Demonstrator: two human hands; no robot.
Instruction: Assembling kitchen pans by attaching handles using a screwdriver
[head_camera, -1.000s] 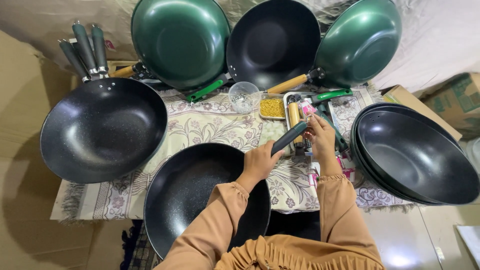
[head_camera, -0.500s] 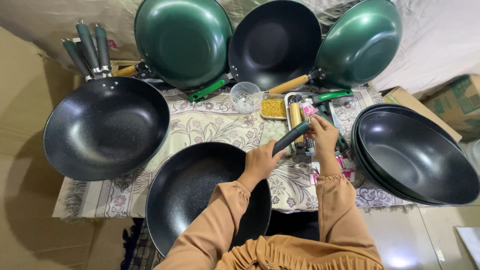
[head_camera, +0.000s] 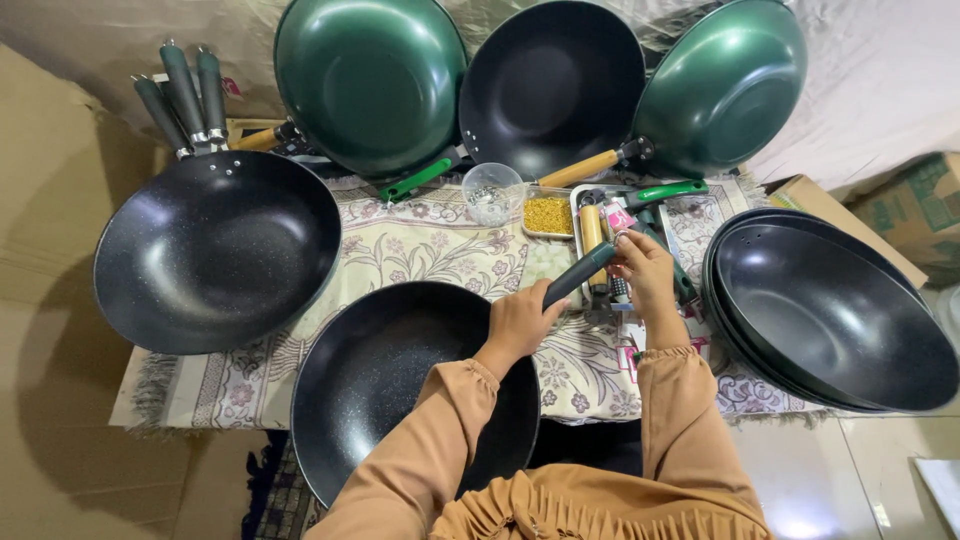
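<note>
A black speckled wok (head_camera: 390, 380) lies in front of me on a patterned cloth (head_camera: 420, 250). My left hand (head_camera: 520, 322) grips the wok at its rim, where a dark green handle (head_camera: 580, 274) sticks out to the upper right. My right hand (head_camera: 645, 270) closes on the far end of that handle. Both sleeves are tan.
A second black wok (head_camera: 215, 250) sits at the left. Stacked black woks (head_camera: 830, 310) sit at the right. Two green woks (head_camera: 370, 80) (head_camera: 725, 90) and a black one (head_camera: 550, 85) lean at the back. A clear cup (head_camera: 492, 192), a tray of yellow bits (head_camera: 548, 214) and loose handles (head_camera: 185, 95) lie nearby.
The view has shifted slightly. Both hands stay on the wok's handle, with barely any movement.
</note>
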